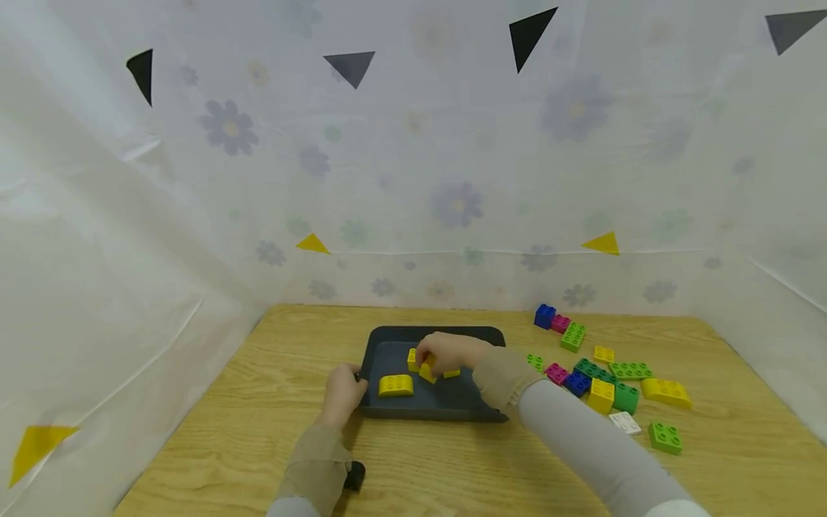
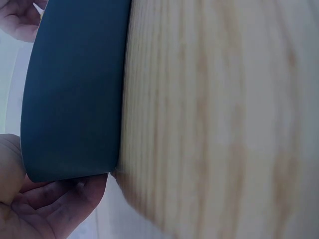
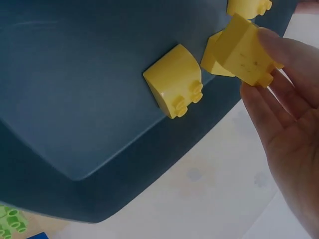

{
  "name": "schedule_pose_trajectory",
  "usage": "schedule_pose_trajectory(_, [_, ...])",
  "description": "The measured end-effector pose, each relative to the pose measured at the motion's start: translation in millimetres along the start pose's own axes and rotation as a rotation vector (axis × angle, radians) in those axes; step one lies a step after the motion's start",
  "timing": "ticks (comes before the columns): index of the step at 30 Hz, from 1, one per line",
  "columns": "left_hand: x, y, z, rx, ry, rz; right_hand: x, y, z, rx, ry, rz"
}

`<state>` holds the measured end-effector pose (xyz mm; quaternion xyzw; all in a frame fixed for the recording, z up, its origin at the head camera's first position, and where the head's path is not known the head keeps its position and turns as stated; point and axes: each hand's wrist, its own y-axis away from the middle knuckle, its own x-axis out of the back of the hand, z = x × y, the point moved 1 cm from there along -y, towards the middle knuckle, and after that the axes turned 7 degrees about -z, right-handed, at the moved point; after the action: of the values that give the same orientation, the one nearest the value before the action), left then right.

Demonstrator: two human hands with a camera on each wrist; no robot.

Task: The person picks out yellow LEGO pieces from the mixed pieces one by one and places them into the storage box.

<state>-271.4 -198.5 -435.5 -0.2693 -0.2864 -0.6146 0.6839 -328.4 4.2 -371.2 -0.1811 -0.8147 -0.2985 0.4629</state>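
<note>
The wooden table (image 1: 452,467) carries everything in front of me, boxed in by pale flowered sheeting. Near its middle sits the dark tray (image 1: 388,341), and my left hand (image 1: 342,393) holds it at the near left corner, fingers curled under the rim and thumb against the wall, as the left wrist view shows from close up. My right hand (image 1: 449,352) is inside the tray over its far half, gripping a yellow brick (image 3: 244,52) between thumb and fingertips; the brick is tilted, studs pointing down and toward me. I think it touches a second yellow piece just behind it, though the wrist view is too tight to be sure. A rounded yellow brick (image 1: 395,385) lies on the tray floor near the front left, apart from my fingers. To the right of the tray, on the bare table, lies a loose scatter of bricks (image 1: 607,373) in green, blue, pink, yellow and white.
</note>
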Motion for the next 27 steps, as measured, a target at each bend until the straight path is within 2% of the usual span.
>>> schedule_pose_trajectory(8, [-0.6, 1.1, 0.6, -0.033, -0.006, 0.032, -13, -12, 5, -0.036, -0.006, -0.059])
schedule_pose_trajectory(27, [-2.5, 0.8, -1.9, -0.005, 0.013, 0.009, -21, -17, 0, -0.078, 0.057, -0.096])
